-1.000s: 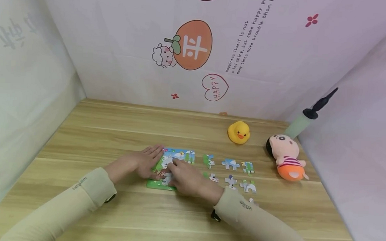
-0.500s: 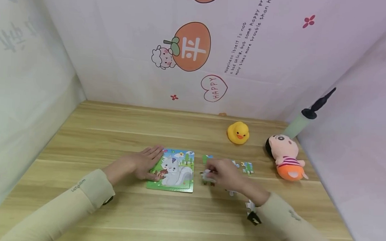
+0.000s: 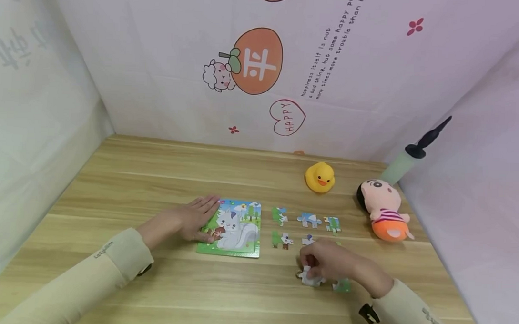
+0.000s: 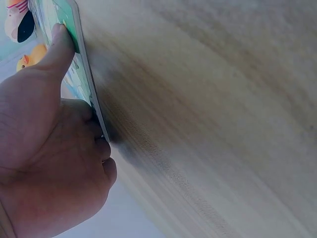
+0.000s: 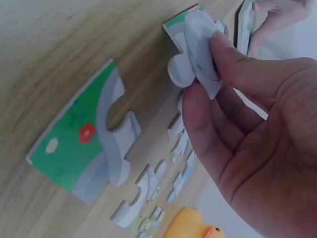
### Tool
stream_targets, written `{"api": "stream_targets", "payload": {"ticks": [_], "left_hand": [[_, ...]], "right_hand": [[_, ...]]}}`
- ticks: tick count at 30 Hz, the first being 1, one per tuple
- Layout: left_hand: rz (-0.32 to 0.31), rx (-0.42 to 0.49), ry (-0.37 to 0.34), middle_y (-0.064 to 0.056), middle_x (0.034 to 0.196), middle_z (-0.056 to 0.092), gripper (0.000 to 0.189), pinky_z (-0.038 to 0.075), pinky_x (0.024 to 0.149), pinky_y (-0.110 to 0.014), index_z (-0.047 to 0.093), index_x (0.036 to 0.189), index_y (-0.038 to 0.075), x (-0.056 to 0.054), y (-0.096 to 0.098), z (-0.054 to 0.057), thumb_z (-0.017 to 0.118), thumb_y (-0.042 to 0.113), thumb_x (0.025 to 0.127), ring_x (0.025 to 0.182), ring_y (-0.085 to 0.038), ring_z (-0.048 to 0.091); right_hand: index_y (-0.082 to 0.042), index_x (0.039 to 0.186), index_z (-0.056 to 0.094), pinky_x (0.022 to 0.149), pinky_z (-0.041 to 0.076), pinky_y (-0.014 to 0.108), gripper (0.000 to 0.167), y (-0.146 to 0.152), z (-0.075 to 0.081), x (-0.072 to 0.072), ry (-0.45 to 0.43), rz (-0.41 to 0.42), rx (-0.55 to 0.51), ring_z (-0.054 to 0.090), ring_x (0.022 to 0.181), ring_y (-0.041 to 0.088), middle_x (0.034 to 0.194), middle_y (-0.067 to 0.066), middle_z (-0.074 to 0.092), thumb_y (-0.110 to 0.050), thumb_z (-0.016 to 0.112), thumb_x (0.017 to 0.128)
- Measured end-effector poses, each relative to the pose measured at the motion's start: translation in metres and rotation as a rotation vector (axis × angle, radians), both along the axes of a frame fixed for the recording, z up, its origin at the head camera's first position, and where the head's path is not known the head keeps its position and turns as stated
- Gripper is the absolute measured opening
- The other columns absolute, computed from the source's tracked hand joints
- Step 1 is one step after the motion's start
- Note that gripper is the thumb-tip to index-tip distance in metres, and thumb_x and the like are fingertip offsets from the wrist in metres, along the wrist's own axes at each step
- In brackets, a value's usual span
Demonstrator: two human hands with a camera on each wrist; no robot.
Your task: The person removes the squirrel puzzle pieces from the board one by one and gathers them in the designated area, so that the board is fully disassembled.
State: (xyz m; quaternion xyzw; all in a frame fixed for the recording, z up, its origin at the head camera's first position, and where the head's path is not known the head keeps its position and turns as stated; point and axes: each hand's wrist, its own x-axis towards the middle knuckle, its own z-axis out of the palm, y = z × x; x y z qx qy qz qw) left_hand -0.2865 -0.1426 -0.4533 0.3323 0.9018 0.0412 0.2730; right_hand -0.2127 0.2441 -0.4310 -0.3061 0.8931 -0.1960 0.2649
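Observation:
My left hand point(image 3: 195, 219) lies along the left side of a square puzzle board point(image 3: 239, 254) printed with a grey squirrel, its fingers stretched out. The left wrist view has the thumb point(image 4: 58, 47) on the board's face. Farther right, my right hand point(image 3: 335, 262) pinches a grey jigsaw piece point(image 5: 200, 47) with a green border between thumb and fingertips, low over the table. In the right wrist view the held piece is tilted. Beside it lies a green and grey jigsaw piece point(image 5: 84, 144) with a red flower, partly hidden by the hand in the head view.
Several loose jigsaw pieces point(image 3: 310, 220) lie in rows right of the board. Behind them sits a yellow rubber duck point(image 3: 320, 177). At the right edge are a plush doll point(image 3: 384, 209) and a black-handled hand pump point(image 3: 401, 164). Printed cloth point(image 3: 180, 107) backs the wooden table point(image 3: 173, 283).
My right hand has moved from the board rightward across the loose pieces, bringing the grey jigsaw piece to the row nearest me. The left hand has stayed on the board.

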Motion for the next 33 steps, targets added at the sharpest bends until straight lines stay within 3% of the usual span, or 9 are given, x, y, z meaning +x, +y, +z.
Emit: {"api": "stream_targets", "payload": {"ticks": [10, 33], "left_hand": [[0.006, 0.006, -0.003, -0.021, 0.176, -0.005, 0.103, 0.006, 0.137, -0.053, 0.006, 0.165, -0.003, 0.0000, 0.0005, -0.0029, 0.056, 0.059, 0.100, 0.165, -0.039, -0.003], [0.017, 0.048, -0.015, -0.023, 0.176, -0.003, 0.104, 0.007, 0.137, -0.055, 0.008, 0.164, -0.006, -0.0031, 0.0003, -0.0036, 0.061, 0.056, 0.100, 0.165, -0.040, -0.001]], "right_hand": [[-0.020, 0.077, 0.068, 0.059, 0.045, 0.017, 0.023, 0.0009, -0.0051, 0.0027, 0.032, 0.003, 0.087, 0.047, 0.066, -0.002, 0.071, -0.012, 0.060, -0.007, 0.086, 0.081], [-0.019, 0.076, 0.065, 0.058, 0.042, 0.018, 0.027, -0.0002, -0.0075, 0.0040, 0.096, -0.012, 0.126, 0.046, 0.067, 0.001, 0.071, -0.011, 0.058, -0.005, 0.089, 0.077]]}}
